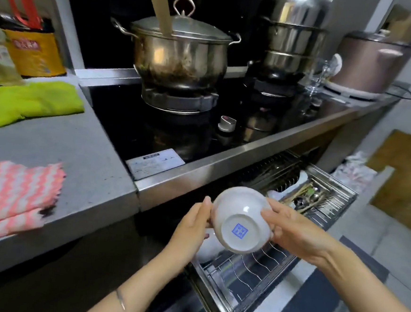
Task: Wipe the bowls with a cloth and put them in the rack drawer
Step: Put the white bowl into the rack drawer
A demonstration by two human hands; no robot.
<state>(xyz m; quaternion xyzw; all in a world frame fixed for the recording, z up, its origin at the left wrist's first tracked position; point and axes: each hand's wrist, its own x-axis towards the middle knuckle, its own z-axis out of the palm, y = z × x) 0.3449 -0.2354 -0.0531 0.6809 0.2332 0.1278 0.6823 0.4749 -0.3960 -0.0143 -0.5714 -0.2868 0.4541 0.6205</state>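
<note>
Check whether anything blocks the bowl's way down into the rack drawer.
Nothing visible does. The left hand and right hand hold the bowl over the open rack drawer; the wire slots below are bare. Another white dish sits under the left hand.

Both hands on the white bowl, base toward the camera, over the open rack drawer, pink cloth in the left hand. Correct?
One error: the pink cloth lies on the counter, in neither hand. The rest holds: left hand and right hand hold the white bowl, base toward the camera, over the open rack drawer. Head view.
</note>
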